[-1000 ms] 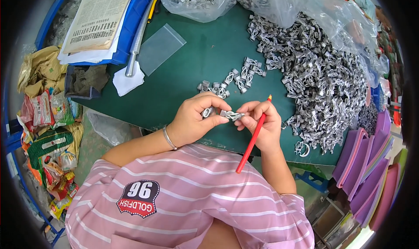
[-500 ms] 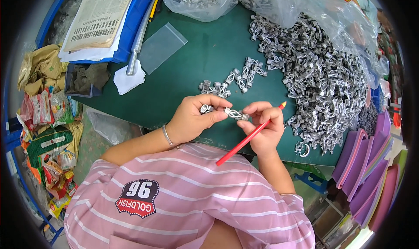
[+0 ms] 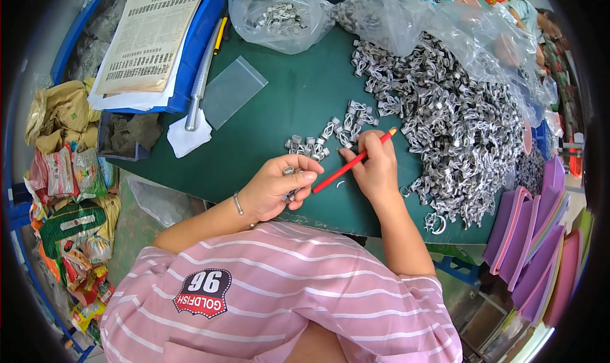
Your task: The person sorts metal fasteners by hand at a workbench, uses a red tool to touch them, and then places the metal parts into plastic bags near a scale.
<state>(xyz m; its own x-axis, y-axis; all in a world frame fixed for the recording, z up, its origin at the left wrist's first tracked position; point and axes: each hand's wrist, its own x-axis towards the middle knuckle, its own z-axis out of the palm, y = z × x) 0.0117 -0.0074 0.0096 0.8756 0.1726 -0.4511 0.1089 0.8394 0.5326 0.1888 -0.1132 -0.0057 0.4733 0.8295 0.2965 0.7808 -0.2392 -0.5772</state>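
Observation:
My left hand (image 3: 279, 188) is curled around small grey metal pieces (image 3: 289, 171), which show between the thumb and fingers near the table's front edge. To its right, my right hand (image 3: 376, 166) grips a red pencil (image 3: 346, 171) that slants across the palm, its yellowish end up and to the right. The right thumb and fingertips are low over the table, beside a small loose group of looped metal pieces (image 3: 327, 131). Whether those fingertips also pinch a piece cannot be made out. A tiny pale curved piece (image 3: 341, 183) lies between the hands.
A large heap of looped metal pieces (image 3: 457, 128) covers the right of the green table (image 3: 273, 109). Clear plastic bags (image 3: 279, 13) stand behind. A flat zip bag (image 3: 235, 89), white paper (image 3: 189, 134) and a blue tray (image 3: 190, 64) with printed sheets lie left.
My hands have parted. The looped piece held between them has left that spot. My right hand has moved up toward the loose group, still with the pencil; my left has shifted slightly down and left.

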